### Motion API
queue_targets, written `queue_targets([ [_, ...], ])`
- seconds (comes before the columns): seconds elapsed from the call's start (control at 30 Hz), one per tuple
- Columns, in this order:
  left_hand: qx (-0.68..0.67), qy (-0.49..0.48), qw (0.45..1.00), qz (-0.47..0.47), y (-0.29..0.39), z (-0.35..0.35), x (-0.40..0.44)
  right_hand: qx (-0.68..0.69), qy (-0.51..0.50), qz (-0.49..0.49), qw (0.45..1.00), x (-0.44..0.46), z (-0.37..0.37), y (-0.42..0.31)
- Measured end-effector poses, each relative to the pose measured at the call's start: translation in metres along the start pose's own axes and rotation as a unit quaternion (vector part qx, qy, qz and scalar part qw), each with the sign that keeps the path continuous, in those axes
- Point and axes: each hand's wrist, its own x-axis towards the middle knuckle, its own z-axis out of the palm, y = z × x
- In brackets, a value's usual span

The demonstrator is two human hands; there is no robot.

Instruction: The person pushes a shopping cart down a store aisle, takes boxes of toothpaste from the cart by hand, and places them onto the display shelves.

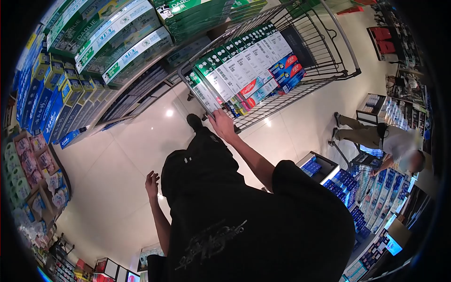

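A metal shopping cart point(353, 44) stands ahead of me, loaded with rows of white-and-green toothpaste cartons point(239, 66). Red-and-blue Colgate boxes point(253, 91) lie at the near side of the load. My right hand point(222, 124) is closed over the cart's end rim, close to the nearest carton; part of its grip is hidden. Beside my leg hangs my left hand point(152, 184), touching nothing, its fingers loosely bent and apart.
Stacked Darlie cartons point(117, 42) and blue boxes point(51, 110) fill the shelf at left. Packaged goods point(35, 164) stand at far left. On the right, a person point(394, 141) is beside another cart point(364, 164), near blue-boxed shelves point(345, 185). Pale glossy floor point(108, 178) lies between.
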Motion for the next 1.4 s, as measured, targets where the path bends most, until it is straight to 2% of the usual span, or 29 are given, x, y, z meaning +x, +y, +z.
queue_targets([
  [0.07,0.014,-0.035,0.999,-0.019,-0.001,-0.002,0.001,0.004,0.054,-0.004,0.999,-0.006,0.005,-0.001],
  [0.2,0.030,-0.055,0.997,-0.034,-0.035,-0.013,0.008,-0.007,0.063,0.027,0.998,-0.011,0.008,-0.006],
  [0.27,0.015,-0.007,0.998,-0.055,-0.047,-0.020,0.004,-0.022,0.076,0.028,0.996,-0.014,0.011,-0.007],
  [0.33,0.013,-0.001,0.998,-0.062,-0.053,-0.027,-0.004,-0.035,0.087,0.030,0.995,-0.019,0.017,-0.009],
  [0.43,-0.017,0.010,0.997,-0.070,-0.075,-0.036,-0.018,-0.046,0.047,0.091,0.994,-0.024,0.018,-0.013],
  [0.5,-0.035,0.008,0.997,-0.069,-0.092,-0.043,-0.024,-0.048,0.064,0.101,0.992,-0.025,0.025,-0.008],
  [0.6,-0.052,0.019,0.995,-0.087,-0.130,-0.056,-0.036,-0.073,0.083,0.098,0.989,-0.026,0.032,-0.007],
  [0.67,-0.070,0.010,0.993,-0.090,-0.161,-0.066,-0.048,-0.068,0.127,0.063,0.988,-0.030,0.037,-0.006],
  [0.8,-0.105,0.025,0.985,-0.131,-0.234,-0.093,-0.075,-0.068,0.088,0.084,0.990,-0.034,0.037,-0.005],
  [0.97,-0.148,0.045,0.973,-0.171,-0.313,-0.121,-0.118,-0.098,0.123,0.099,0.983,-0.043,0.046,-0.002],
  [1.13,-0.178,0.064,0.947,-0.259,-0.365,-0.133,-0.147,-0.067,0.113,0.104,0.986,-0.051,0.052,0.006],
  [1.27,-0.212,0.083,0.945,-0.235,-0.367,-0.136,-0.148,-0.112,0.139,0.129,0.976,-0.063,0.057,-0.002],
  [1.4,-0.210,0.111,0.959,-0.155,-0.333,-0.150,-0.146,-0.110,0.134,0.130,0.976,-0.064,0.060,-0.003],
])
